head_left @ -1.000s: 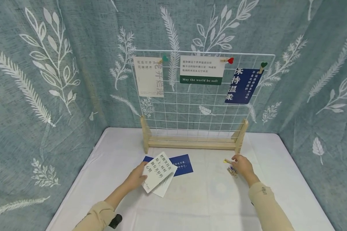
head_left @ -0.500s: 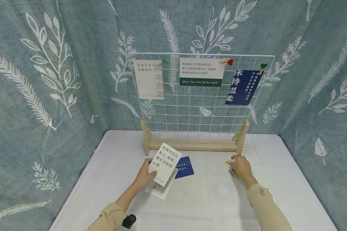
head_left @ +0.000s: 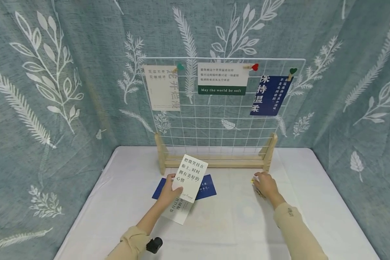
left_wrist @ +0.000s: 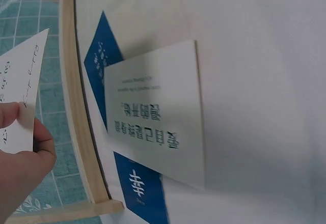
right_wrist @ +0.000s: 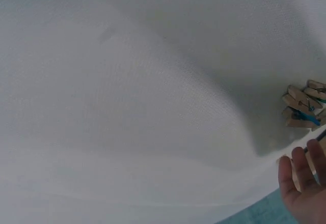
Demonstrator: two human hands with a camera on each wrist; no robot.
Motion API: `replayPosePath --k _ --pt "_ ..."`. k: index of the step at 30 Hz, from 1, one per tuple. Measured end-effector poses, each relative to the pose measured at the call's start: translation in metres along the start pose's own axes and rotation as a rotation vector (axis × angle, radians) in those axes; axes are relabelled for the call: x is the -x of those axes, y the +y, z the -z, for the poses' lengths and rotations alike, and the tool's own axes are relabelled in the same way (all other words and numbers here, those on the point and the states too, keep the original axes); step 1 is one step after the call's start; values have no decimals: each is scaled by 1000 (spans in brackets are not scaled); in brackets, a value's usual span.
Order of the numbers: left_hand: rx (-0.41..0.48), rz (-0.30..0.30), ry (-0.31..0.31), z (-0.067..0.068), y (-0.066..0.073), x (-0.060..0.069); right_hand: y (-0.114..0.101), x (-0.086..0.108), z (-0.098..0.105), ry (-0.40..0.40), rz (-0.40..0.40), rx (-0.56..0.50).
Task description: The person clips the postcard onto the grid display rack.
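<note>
My left hand point(head_left: 169, 194) pinches a white card point(head_left: 193, 176) with dark printed characters, thumb on its face, raised and tilted over the table. Beneath it lie another white card point(head_left: 178, 213) and dark blue cards point(head_left: 208, 187), overlapping; the left wrist view shows the white card point(left_wrist: 153, 107) on top of the blue. At the right, my right hand point(head_left: 267, 186) pinches a small clothespin with a yellow end point(head_left: 252, 181), its body mostly hidden by the fingertips. Under that hand, several wooden clothespins point(right_wrist: 301, 104) lie in a small pile, partly covered in the head view.
A white wire grid point(head_left: 221, 124) stands in a wooden base point(head_left: 214, 163) at the back. Clipped on it are a cream card point(head_left: 162, 90), a white-and-green card point(head_left: 221, 77) and a blue card point(head_left: 269, 95). Patterned curtain point(head_left: 68, 126) surrounds the white table point(head_left: 227, 224).
My left hand has lifted the white card off the stack and carried it up and rightward, uncovering the cards below. My right hand has stayed by the clothespins, shifting slightly left.
</note>
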State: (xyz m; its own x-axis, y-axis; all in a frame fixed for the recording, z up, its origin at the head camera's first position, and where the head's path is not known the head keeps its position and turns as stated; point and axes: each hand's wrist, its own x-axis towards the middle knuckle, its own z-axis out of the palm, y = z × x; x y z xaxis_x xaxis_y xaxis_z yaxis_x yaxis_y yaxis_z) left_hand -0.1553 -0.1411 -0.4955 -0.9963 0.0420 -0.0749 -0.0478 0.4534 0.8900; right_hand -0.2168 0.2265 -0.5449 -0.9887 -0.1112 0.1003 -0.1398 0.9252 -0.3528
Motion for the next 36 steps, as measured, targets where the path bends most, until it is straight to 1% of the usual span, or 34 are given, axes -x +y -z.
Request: replayPosePath --k 5,8,11,13,16,18,20,23,26,27,30,33,34,36 --pt "19 -12 -9 -5 8 -4 -2 -2 -2 -51 -18 -9" --pt "35 -31 -4 -7 11 -5 -3 -3 -4 -83 -18 -7" --pt "55 -39 -2 -10 15 -6 -5 -4 -6 -90 -27 -2" --pt "73 -45 -10 -13 18 -6 -6 -3 -7 -89 -33 9" --pt "94 -39 -24 -19 22 -6 -7 -2 -11 -78 -31 53" --pt "91 -43 -27 -22 23 -7 -7 -1 -14 -60 -31 69" --pt "94 -36 -30 -25 23 -7 -7 -1 -16 -42 -37 65" --pt "106 -31 -34 -26 21 -6 -9 -1 -18 -26 -57 28" --pt "117 -50 -39 -25 20 -3 -11 -1 -18 -24 -73 13" --pt "101 -74 -39 -25 19 -2 -12 -1 -18 -23 -78 10" --pt "104 -108 -43 -25 18 -2 -13 -2 -18 -19 -91 10" --pt "115 -89 -46 -26 19 -4 -14 -2 -17 -19 -101 19" --pt "134 -69 -48 -27 19 -5 -13 -2 -17 -17 -101 25" --pt "139 -51 -51 -27 20 -6 -13 -2 -17 -14 -94 35"
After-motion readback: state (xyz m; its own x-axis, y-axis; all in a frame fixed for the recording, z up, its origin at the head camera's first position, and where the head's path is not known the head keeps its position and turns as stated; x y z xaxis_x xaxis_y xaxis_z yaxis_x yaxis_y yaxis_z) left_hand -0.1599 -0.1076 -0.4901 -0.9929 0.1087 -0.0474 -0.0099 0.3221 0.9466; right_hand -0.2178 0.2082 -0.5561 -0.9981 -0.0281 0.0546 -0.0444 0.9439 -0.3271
